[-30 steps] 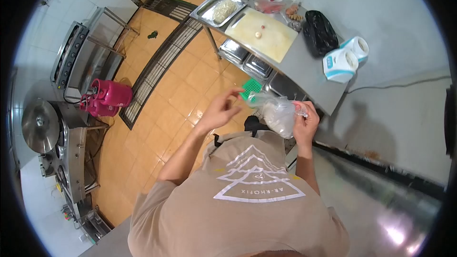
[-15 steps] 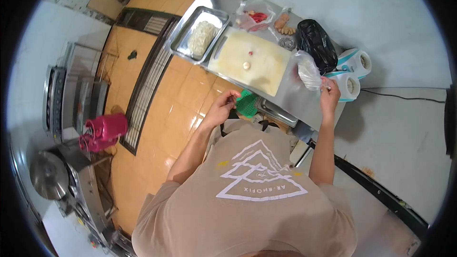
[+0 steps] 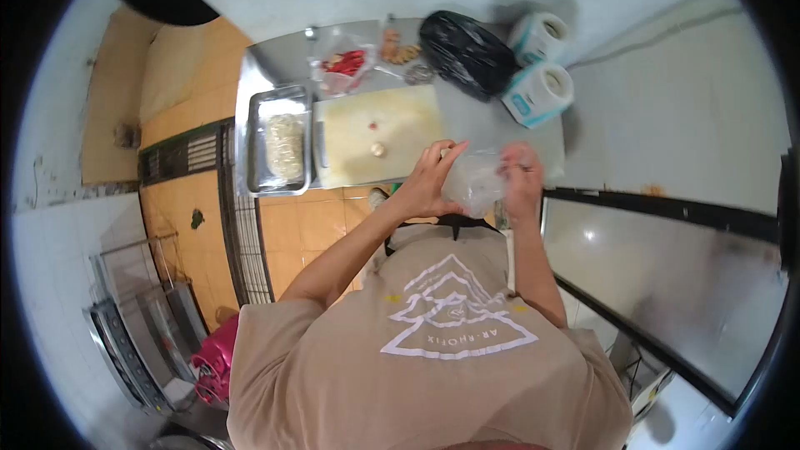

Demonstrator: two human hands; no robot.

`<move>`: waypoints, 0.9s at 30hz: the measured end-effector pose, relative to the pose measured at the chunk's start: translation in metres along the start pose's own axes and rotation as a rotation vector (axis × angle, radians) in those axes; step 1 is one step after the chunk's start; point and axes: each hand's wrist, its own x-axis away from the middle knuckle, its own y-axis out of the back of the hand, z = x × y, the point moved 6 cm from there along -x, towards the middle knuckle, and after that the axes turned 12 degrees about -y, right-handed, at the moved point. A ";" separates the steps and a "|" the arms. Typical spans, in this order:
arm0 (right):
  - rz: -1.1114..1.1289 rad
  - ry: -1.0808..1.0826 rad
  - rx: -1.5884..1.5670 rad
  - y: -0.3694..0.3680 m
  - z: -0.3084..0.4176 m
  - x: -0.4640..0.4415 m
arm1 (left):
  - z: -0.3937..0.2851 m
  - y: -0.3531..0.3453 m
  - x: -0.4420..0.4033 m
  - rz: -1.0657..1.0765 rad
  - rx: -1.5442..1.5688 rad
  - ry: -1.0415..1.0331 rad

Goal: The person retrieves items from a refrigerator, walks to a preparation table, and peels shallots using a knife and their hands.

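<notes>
A clear plastic bag (image 3: 477, 183) with whitish contents hangs between my hands at the table's front edge. My right hand (image 3: 522, 173) is closed on the bag's right side, its fingers blurred. On the left side of the bag is my left hand (image 3: 432, 182), its thumb and fingers spread apart, near or lightly against the plastic. Just left of it lies a pale cutting board (image 3: 350, 129) with a small white bulb (image 3: 378, 149) and a small red piece (image 3: 373, 126) on it.
A metal tray (image 3: 257, 173) holding pale noodle-like strands stands left of the board. Behind are a bag of red chillies (image 3: 346, 62), ginger-like roots (image 3: 402, 53), a black plastic bag (image 3: 468, 54) and two paper rolls (image 3: 537, 93). A pink gas cylinder (image 3: 218, 358) is lower left.
The view has turned and the table fills its middle. My right hand has brought the bag from near the paper rolls toward my body. My left hand has left the green basket and come beside the bag.
</notes>
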 end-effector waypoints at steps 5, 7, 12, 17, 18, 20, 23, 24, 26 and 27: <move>0.399 0.320 0.245 -0.015 0.008 0.066 | 0.003 -0.095 0.047 -0.108 0.113 0.071; 0.541 0.304 0.381 0.006 -0.002 0.079 | -0.026 -0.109 0.066 -0.097 0.224 0.243; 0.703 0.247 0.436 0.094 -0.016 0.124 | -0.065 -0.169 0.121 -0.335 0.266 0.484; 0.627 0.112 0.369 0.193 -0.039 0.178 | -0.134 -0.247 0.120 -0.400 0.247 0.418; 0.590 0.101 0.378 0.218 -0.053 0.195 | -0.144 -0.266 0.127 -0.388 0.267 0.441; 0.522 0.130 0.458 0.271 -0.088 0.212 | -0.162 -0.298 0.129 -0.357 0.269 0.407; 0.167 -0.035 0.491 0.398 -0.149 0.259 | -0.203 -0.350 0.143 -0.317 0.256 0.348; 0.058 -0.016 0.563 0.441 -0.152 0.279 | -0.204 -0.371 0.154 -0.334 0.264 0.363; -0.201 0.224 0.762 0.502 -0.096 0.327 | -0.227 -0.410 0.169 -0.436 0.334 0.415; -0.337 0.479 0.892 0.538 -0.028 0.359 | -0.238 -0.450 0.178 -0.468 0.346 0.445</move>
